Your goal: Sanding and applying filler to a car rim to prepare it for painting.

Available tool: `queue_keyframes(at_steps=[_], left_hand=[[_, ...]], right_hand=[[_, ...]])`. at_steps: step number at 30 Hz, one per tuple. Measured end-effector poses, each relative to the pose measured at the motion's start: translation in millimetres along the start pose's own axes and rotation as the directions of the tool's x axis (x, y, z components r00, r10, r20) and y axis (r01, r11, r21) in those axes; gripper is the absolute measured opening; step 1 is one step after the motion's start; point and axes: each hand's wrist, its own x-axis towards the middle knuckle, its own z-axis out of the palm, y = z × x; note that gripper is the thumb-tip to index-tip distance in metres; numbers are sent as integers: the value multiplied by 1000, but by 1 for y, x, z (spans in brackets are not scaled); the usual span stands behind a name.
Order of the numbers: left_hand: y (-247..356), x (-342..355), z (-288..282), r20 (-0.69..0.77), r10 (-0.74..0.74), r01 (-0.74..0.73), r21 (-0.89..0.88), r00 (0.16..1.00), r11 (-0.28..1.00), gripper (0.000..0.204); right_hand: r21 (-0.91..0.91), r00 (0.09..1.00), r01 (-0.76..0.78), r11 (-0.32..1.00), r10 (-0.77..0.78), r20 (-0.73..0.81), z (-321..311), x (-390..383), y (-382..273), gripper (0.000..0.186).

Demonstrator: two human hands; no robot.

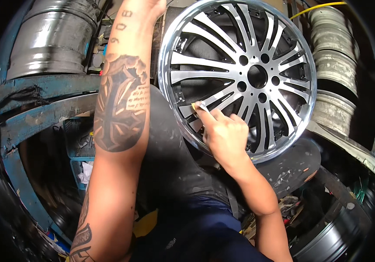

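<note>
A multi-spoke car wheel rim (257, 59) with silver faces, black recesses and a polished lip leans in front of me, by my legs. My right hand (227, 133) is at its lower left spokes, index finger stretched forward and the other fingers curled. Pinched at that fingertip is a small yellow-and-white piece (194, 106), pressed against a spoke; its kind is too small to make out. My left hand (156, 8) reaches up past the rim's left side, where the top edge of the picture cuts it off and hides its fingers.
Stacked bare metal wheel barrels stand at the left (50, 37) and right (333, 61). A worn blue metal frame (43, 94) runs along the left, with a blue plastic basket (80, 150) beside it. Another wheel (331, 240) lies low at the right. A yellow hose (323, 5) crosses the top right.
</note>
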Motion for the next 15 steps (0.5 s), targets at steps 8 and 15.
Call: queue_keyframes(at_steps=[8, 15], left_hand=[[2, 1, 7, -109, -8, 22, 128, 994, 991, 22], [12, -15, 44, -273, -80, 132, 175, 959, 976, 19]], right_hand=[[40, 1000, -14, 999, 14, 5, -13, -4, -1, 55], [25, 1000, -4, 1000, 4, 11, -8, -6, 1, 51]])
